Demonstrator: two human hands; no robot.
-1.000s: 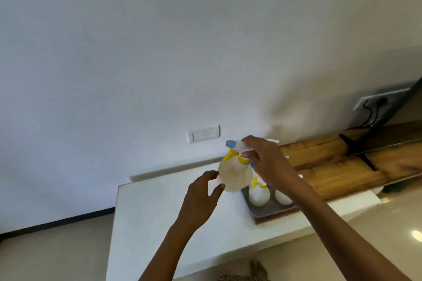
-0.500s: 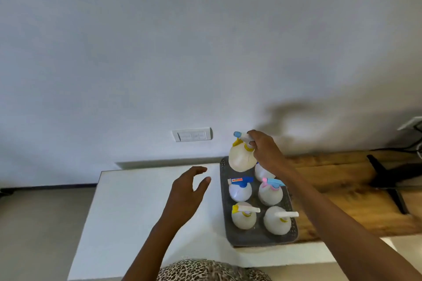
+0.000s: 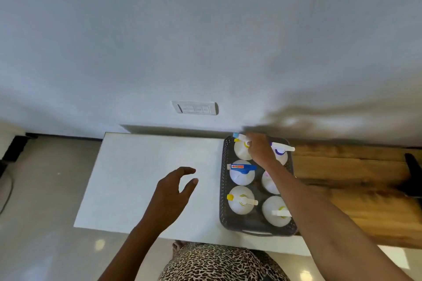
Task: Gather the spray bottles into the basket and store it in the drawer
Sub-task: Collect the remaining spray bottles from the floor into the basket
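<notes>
Head view, looking down. Dark perforated basket at right end of white table, holding six white spray bottles in two columns. Right hand closed around trigger head of far-left spray bottle, bottle upright inside basket's far corner. Left hand empty, fingers loosely spread and curled, above bare tabletop, well apart from basket. Wooden surface just beyond basket's right side.

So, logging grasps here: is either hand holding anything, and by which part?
The right hand grips the far-left spray bottle by its spray head, in the basket. The left hand is empty.
</notes>
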